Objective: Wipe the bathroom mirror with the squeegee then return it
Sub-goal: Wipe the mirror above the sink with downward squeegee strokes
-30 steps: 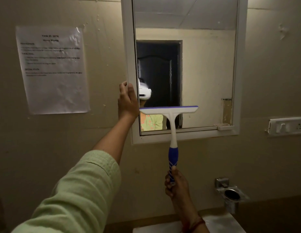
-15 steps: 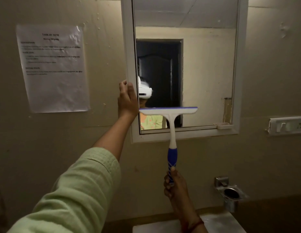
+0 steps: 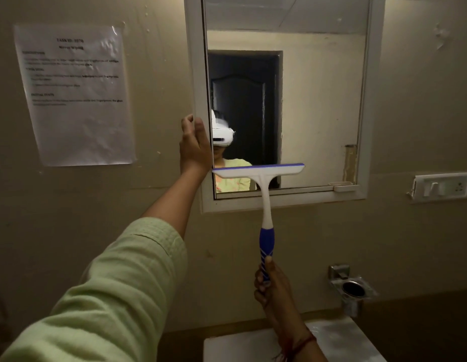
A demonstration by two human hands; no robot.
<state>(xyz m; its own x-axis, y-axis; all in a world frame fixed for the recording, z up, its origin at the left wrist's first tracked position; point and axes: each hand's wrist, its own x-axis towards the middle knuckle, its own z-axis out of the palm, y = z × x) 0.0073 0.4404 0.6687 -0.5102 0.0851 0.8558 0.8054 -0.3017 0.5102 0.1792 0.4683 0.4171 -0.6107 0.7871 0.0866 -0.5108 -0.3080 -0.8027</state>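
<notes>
- Right hand (image 3: 272,286), low in the middle of the view, is clamped around the bottom of the squeegee's blue grip, thumb laid up along it; a red thread circles the wrist.
- Left hand (image 3: 195,147) reaches up on a long arm in a pale green sleeve (image 3: 117,288); its fingers are straight and together, resting flat on the left side of the mirror's frame and gripping nothing.
- Wall (image 3: 154,231) is beige and fills the view.
- Mirror (image 3: 318,100) hangs on it in a white frame; the glass reflects a dark doorway, a pale wall and part of the person in a green top.
- Paper (image 3: 74,95) with printed text, too blurred to read, is stuck to the wall left of the mirror, well apart from the frame.
- Squeegee (image 3: 263,194) stands nearly upright, its white shaft crossing the bottom frame; the blade with its blue edge lies level against the lower left part of the glass, its left end just beside the left hand's wrist.
- Switch plate (image 3: 441,188) sits on the wall right of the mirror.
- Metal holder (image 3: 352,288) juts from the wall below it, right of the right hand.
</notes>
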